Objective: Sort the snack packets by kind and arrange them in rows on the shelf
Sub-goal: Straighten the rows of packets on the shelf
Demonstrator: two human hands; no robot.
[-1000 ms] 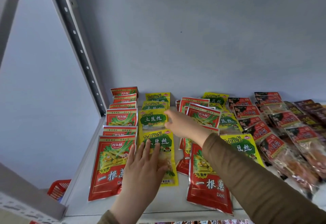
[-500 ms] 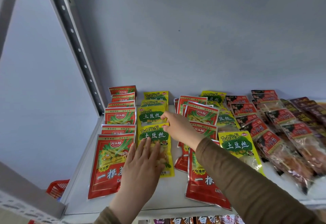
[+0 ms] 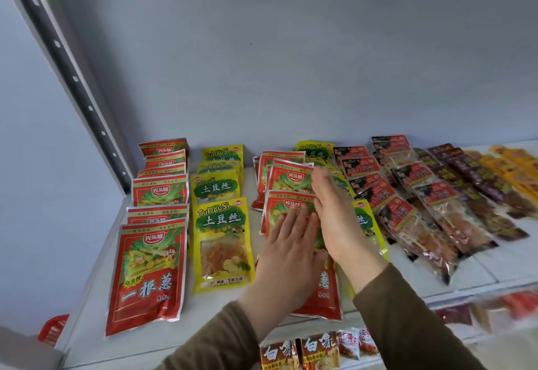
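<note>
A row of red scallion packets (image 3: 148, 273) runs along the shelf's left side, with a row of yellow potato packets (image 3: 222, 241) beside it. A second pile of red packets (image 3: 288, 177) lies in the middle, with more yellow packets (image 3: 313, 148) behind and to its right. My left hand (image 3: 286, 259) lies flat, fingers straight, on the front red packet (image 3: 329, 297) of that pile. My right hand (image 3: 334, 218) stands on edge with straight fingers against the pile's right side and holds nothing.
Rows of clear packets with red-black labels (image 3: 398, 215), dark brown packets (image 3: 477, 180) and orange packets (image 3: 518, 166) fill the right of the white shelf (image 3: 477, 270). A perforated upright (image 3: 72, 78) stands at the left. More snack packets (image 3: 300, 352) lie on the shelf below.
Both hands left the yellow row and moved right onto the middle red pile. The left hand now lies on its front packet, and the right hand now stands along its right side.
</note>
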